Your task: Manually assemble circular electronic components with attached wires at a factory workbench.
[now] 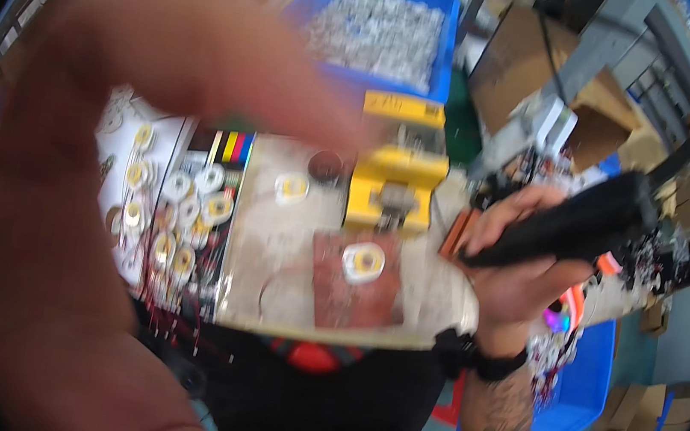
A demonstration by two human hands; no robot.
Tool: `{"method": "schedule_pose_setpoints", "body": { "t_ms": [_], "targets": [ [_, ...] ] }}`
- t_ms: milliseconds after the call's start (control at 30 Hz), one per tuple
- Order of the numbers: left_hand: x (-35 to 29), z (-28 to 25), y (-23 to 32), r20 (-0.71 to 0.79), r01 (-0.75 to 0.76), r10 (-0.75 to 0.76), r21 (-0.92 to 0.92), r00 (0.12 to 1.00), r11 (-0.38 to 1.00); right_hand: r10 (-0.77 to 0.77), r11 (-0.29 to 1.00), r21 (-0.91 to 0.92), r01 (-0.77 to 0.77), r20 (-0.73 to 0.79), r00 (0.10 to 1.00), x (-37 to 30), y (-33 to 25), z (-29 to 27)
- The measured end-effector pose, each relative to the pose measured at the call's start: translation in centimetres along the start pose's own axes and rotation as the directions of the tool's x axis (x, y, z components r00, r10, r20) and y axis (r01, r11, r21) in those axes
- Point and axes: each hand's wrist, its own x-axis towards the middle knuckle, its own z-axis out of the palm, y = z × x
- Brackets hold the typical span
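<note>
My left hand looms blurred and very large across the left side, a finger arched over and its thumb side low, with a wide gap between and nothing held. At the right, my right hand is wrapped round a black corded tool that looks like an electric screwdriver; its narrow end points down-left, tip not discernible. Left of that hand, a white round part with a yellow centre lies on a reddish-brown square pad. A similar white part rests on the worktop farther left.
A yellow metal fixture stands behind the pad. Beyond it sits a blue bin full of small whitish pieces. Several white-and-yellow parts with wires are clustered at the left. Another blue bin and cardboard boxes are at the lower right.
</note>
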Motion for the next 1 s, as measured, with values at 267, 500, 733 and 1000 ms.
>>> {"method": "schedule_pose_setpoints", "body": {
  "t_ms": [267,500,733,1000],
  "targets": [
    [-9.6,6.5,-10.3,0.460,-0.178,-0.042,0.425,0.887,0.887,0.009,1.000,0.020,-0.010,0.028,1.000,0.5,4.1,1.0],
    [-12.7,10.6,-10.6,0.498,-0.053,-0.248,0.515,0.831,0.856,0.010,0.999,-0.039,-0.007,0.088,0.996,0.9,6.5,2.4],
    [-11.3,10.8,-11.7,0.539,-0.083,-0.146,0.376,0.829,0.923,0.049,0.998,-0.040,-0.044,0.155,0.987,2.0,8.1,1.9],
    [-8.7,11.9,-12.8,0.478,-0.089,-0.148,0.438,0.866,0.894,0.026,0.998,-0.052,-0.020,0.111,0.993,0.7,10.4,1.7]
  ]
}}
